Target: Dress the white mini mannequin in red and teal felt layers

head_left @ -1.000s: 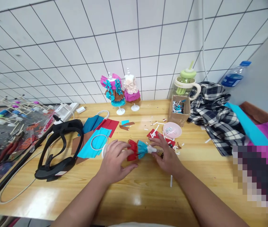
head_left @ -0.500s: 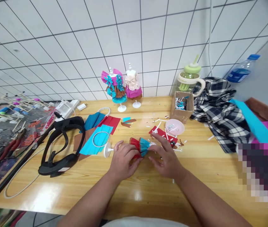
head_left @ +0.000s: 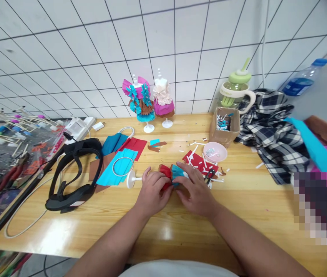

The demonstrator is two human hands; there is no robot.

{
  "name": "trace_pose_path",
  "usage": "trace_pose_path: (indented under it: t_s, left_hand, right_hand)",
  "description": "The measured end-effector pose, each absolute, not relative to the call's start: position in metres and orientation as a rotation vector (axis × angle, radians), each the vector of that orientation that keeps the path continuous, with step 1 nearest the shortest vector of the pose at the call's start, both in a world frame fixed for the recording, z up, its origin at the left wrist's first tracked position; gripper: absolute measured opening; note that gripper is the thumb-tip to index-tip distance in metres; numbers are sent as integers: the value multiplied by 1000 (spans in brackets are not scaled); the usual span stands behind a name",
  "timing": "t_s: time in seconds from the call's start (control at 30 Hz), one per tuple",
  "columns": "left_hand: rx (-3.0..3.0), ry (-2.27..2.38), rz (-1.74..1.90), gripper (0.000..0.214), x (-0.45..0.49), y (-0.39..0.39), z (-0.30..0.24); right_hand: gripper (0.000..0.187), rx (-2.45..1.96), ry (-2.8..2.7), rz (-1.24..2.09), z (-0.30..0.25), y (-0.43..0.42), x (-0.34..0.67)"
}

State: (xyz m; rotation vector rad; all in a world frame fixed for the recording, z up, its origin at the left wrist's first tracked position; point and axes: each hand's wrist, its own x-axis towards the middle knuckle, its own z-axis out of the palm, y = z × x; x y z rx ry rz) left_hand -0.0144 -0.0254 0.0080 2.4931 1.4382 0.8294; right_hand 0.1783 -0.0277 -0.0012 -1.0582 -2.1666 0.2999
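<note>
A miniature dress form lies on its side between my hands, its white round base point(head_left: 130, 179) pointing left. It wears a ruffled red crepe-paper skirt point(head_left: 165, 170) and, next to that, a gathered blue paper layer point(head_left: 176, 171) with a brown edge. My left hand point(head_left: 153, 190) is closed around the red skirt and stand side. My right hand point(head_left: 196, 188) has its fingers closed over the blue layer and the upper end, which is mostly hidden. Right of it, scissors point(head_left: 209, 175) and white paper strips lie on a red paper sheet point(head_left: 199, 163).
Two dressed miniature forms point(head_left: 141, 100) stand by the tiled wall. A pink dish point(head_left: 215, 152), cardboard box point(head_left: 224, 132) and green-lidded cup point(head_left: 235, 90) are at right, beside checked cloth point(head_left: 269, 127). Coloured paper sheets point(head_left: 123, 166), a black head strap point(head_left: 75, 198) and a tool tray lie left.
My right hand has moved left and closed in on the blue layer, covering more of it. The scissors show more. The camera view has shifted slightly.
</note>
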Motion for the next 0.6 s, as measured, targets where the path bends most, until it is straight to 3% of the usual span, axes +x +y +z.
trace_pose_path:
  t_s: [0.6]
  left_hand:
    - [2672, 1490, 944, 5, -11, -30, 12]
  right_hand:
    - [18, -1133, -2174, 294, -2, -25, 175]
